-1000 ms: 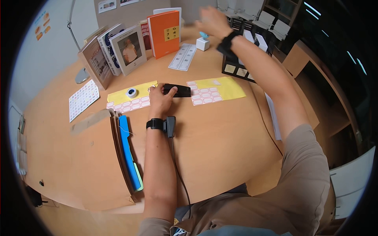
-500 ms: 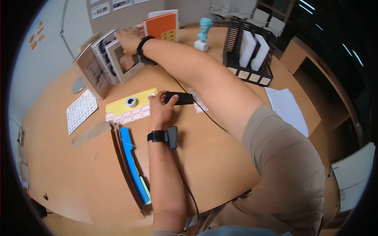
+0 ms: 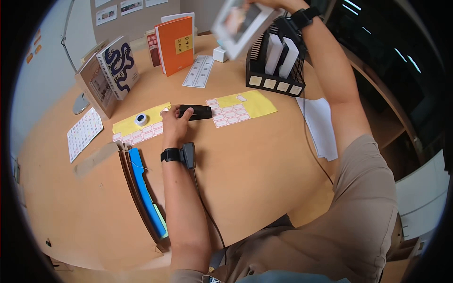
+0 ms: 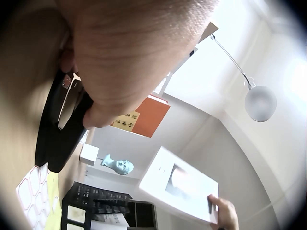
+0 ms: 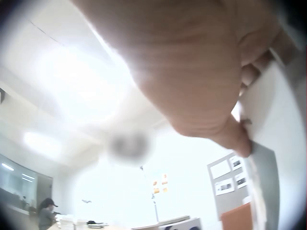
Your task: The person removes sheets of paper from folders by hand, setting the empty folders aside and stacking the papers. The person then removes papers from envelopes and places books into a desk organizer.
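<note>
My left hand point(image 3: 175, 126) grips a black stapler point(image 3: 200, 112) on the table, thumb along its near side. In the left wrist view the stapler point(image 4: 62, 127) juts out beyond the fingers. High at the top of the head view, my right hand point(image 3: 279, 4) holds a white book point(image 3: 227, 33) with a photo on its cover, tilted and blurred. The left wrist view shows that book point(image 4: 180, 184) in the air, with the right hand point(image 4: 224, 213) gripping its edge. A yellow label sheet point(image 3: 262, 104) lies right of the stapler; another sheet point(image 3: 158, 112) lies left, under a tape roll point(image 3: 141, 119).
Books point(image 3: 118, 66) stand at back left, an orange book point(image 3: 177, 45) at back centre. A black desk organizer point(image 3: 276, 85) holds white items. White papers point(image 3: 318, 127), a sticker sheet point(image 3: 85, 133) and an accordion file point(image 3: 137, 188) lie around. A cable point(image 3: 207, 207) trails from the left wrist.
My right hand reached left to the standing books, gripped the white photo-covered book, and carried it up and right over the organizer. My left hand stays on the stapler.
</note>
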Available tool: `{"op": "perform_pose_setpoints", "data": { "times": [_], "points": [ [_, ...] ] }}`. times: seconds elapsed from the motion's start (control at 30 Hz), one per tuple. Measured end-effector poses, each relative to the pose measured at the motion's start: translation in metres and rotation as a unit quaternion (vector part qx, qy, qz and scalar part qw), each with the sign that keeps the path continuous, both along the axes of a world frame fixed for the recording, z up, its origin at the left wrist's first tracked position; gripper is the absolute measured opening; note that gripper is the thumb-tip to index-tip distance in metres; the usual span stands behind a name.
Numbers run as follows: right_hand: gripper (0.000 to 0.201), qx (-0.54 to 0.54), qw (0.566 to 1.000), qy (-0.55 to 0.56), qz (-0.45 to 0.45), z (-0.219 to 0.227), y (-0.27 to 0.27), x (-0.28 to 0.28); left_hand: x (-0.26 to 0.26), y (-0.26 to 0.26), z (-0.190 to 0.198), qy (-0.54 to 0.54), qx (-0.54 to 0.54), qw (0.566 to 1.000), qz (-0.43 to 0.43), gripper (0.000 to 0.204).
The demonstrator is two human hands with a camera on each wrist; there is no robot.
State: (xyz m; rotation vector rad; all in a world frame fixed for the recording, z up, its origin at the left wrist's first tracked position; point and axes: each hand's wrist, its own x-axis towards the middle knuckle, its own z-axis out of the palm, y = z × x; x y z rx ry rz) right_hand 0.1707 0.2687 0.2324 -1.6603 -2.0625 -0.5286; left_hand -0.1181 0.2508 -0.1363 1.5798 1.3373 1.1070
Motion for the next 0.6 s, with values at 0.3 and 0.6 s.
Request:
{"op": "perform_pose_setpoints", "data": {
  "times": [0.3,0.6],
  "points": [
    [0.025,0.033,0.924,-0.342,-0.167,-0.035,0.12,0.181,0.001,0.0,-0.003,-0.006,0.009,1.0,0.014,0.063],
    [0.023,0.0,0.897,-0.4,-0.189,-0.045,0.135,0.192,0.002,-0.002,0.003,0.021,0.015,1.0,0.004,0.049]
  ]
}}
